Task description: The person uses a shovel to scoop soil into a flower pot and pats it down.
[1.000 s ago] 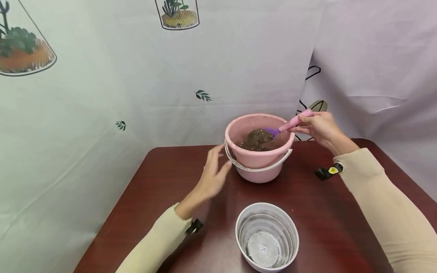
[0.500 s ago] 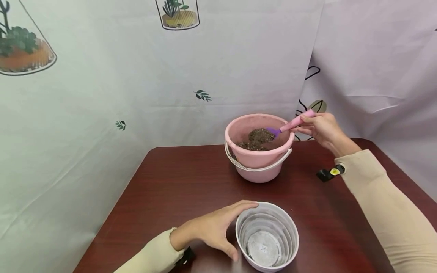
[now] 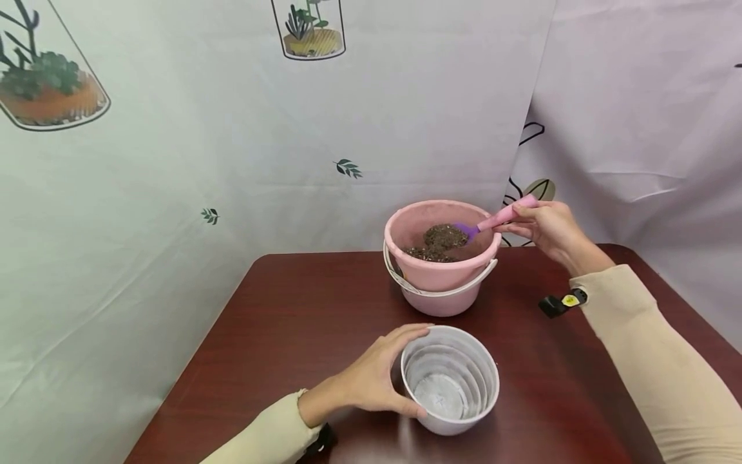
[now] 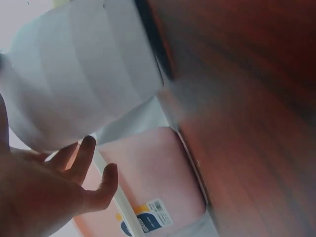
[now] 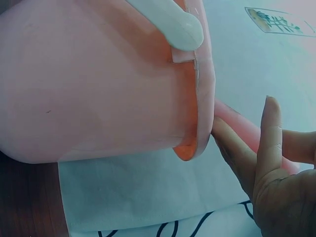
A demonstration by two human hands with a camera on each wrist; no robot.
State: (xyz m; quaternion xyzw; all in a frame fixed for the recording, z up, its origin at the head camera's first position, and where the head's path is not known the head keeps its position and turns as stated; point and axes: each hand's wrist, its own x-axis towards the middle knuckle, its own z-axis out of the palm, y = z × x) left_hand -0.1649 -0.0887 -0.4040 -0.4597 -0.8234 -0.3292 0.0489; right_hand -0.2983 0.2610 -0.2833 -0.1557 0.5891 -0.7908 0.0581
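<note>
My left hand [image 3: 377,377] holds a pale grey plastic flowerpot [image 3: 472,422] by its left side, thumb at the near rim and fingers at the far rim. The pot's inside is bare and ridged. In the left wrist view the flowerpot [image 4: 84,69] shows its banded outer wall; whether its base touches the table I cannot tell. My right hand [image 3: 551,229] pinches the pink handle of a small trowel [image 3: 503,218]. Its purple blade, heaped with dark soil [image 3: 445,236], is over the pink bucket [image 3: 440,277]. In the right wrist view my fingers [image 5: 237,153] meet the bucket's rim.
More soil lies inside the bucket. Its white bail handle [image 3: 431,293] hangs down in front, and a label [image 4: 153,217] is on its side. All stands on a dark red-brown table [image 3: 301,309], with a printed white cloth [image 3: 261,129] behind.
My left hand came from beside the bucket down to the flowerpot, took hold of it, and has shifted it slightly toward the bucket. My right hand with the trowel stays nearly still.
</note>
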